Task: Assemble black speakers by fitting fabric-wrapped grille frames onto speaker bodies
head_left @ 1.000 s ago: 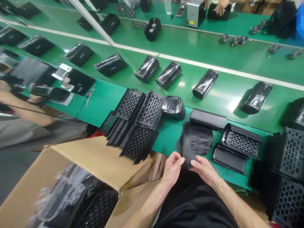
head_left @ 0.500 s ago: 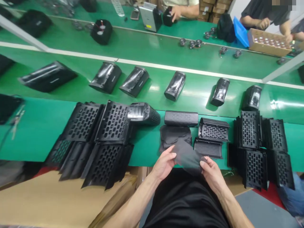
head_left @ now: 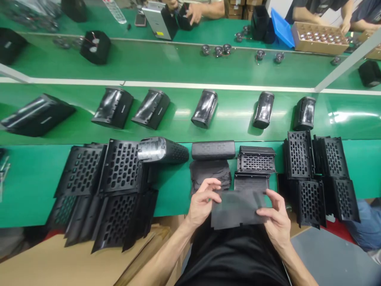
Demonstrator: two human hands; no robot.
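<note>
- We are pinching the left side of a thin black sheet (head_left: 235, 208) with our left hand (head_left: 202, 202), close to its far corner.
- We are pinching the right side with our right hand (head_left: 276, 216), and that thumb is resting on top.
- The sheet is stretching from one hand to the other, quite flat.
- We are guessing that it is very light, like thin cloth, and floppy, so it may fold if one hand lets go.
- We are not seeing much shine on it, so we are guessing it is not very slippery.
- We are thinking a hard pull could wrinkle or tear it, so a soft pinch at the side edges is suiting it best.
- Just past our left hand, a pile of dark sheets (head_left: 210, 174) is lying.
- Past the sheet, between our hands, a dark panel (head_left: 251, 182) is lying, and a shell with holes (head_left: 257, 162) is sitting beyond it.
</note>
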